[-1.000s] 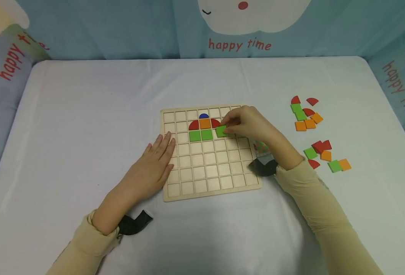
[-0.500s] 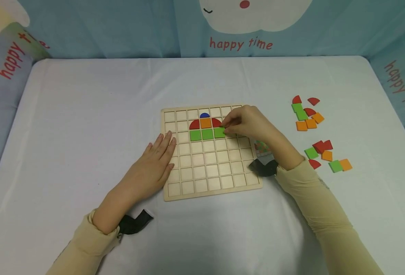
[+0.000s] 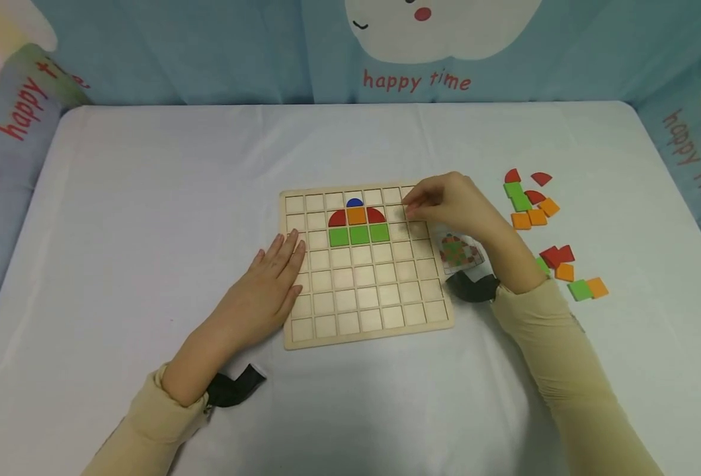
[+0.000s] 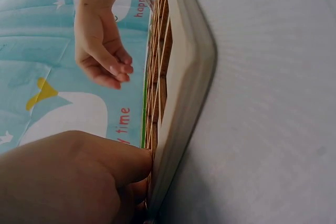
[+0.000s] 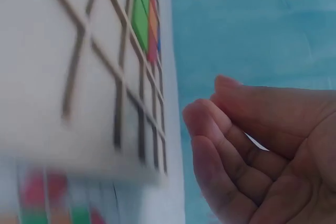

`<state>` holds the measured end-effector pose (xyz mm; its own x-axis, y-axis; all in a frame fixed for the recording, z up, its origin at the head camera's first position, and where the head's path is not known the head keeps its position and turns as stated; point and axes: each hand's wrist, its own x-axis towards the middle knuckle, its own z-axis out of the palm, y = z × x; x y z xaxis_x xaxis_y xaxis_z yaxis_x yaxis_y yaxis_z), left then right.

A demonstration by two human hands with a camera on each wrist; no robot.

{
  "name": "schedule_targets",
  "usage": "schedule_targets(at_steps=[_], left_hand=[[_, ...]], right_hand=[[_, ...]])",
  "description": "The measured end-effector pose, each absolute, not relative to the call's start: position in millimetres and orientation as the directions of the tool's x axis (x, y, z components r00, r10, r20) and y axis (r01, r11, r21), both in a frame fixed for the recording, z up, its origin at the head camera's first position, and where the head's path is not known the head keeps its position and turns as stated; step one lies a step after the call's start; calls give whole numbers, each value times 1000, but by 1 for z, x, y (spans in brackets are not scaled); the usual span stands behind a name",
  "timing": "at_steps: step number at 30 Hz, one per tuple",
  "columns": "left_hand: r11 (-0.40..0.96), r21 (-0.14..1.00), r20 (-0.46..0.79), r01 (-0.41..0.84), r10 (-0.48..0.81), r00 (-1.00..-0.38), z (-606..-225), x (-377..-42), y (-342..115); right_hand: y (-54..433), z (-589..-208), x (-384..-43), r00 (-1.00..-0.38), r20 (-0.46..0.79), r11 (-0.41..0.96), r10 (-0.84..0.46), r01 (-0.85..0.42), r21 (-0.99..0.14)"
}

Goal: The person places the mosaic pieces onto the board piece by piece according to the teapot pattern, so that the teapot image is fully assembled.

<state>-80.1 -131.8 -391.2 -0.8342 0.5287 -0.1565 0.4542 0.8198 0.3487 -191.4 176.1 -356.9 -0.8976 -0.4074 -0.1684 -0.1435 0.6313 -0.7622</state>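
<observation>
A blue cartoon-print curtain (image 3: 207, 59) backs the white cloth (image 3: 160, 165) on which the square pale-wood grid board (image 3: 342, 276) lies — likely light and stiff, easily nudged, so best steadied at its rim. My left hand (image 3: 258, 287) rests across its left edge, fingers extended. My right hand (image 3: 454, 205) hovers over its upper right part, fingers loosely curled, holding nothing. On the board sit three green square tiles (image 3: 359, 235) in a row — probably thin, rigid and featherlight, best pinched by opposite edges.

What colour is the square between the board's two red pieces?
The square is orange, clearest in the head view.
</observation>
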Motion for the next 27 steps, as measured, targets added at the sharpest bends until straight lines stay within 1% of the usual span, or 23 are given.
schedule_targets(at_steps=[3,8,13,16,20,23,27], left_hand=[[819,347,-151,456,529,-835,-392,-79,-132],[820,349,-156,454,528,-835,-393,-79,-132],[824,344,-164,451,526,-835,-391,-79,-132],[824,344,-168,451,527,-833,-390,-80,-131],[823,345,-174,450,528,-831,-390,-81,-131],[823,346,-178,450,528,-830,-391,-81,-130],[822,351,-181,448,529,-829,-391,-81,-130]], right_hand=[[193,-354,-192,-927,-140,648,-347,-129,-750],[225,-345,-190,-954,-174,663,-243,-32,-748],[255,-339,-195,-963,-218,649,-156,67,-758],[271,-339,-200,-969,-232,637,-80,129,-760],[290,-342,-205,-968,-251,584,3,206,-786],[301,-345,-208,-963,-265,561,44,243,-792],[314,-349,-210,-953,-287,574,93,287,-767]])
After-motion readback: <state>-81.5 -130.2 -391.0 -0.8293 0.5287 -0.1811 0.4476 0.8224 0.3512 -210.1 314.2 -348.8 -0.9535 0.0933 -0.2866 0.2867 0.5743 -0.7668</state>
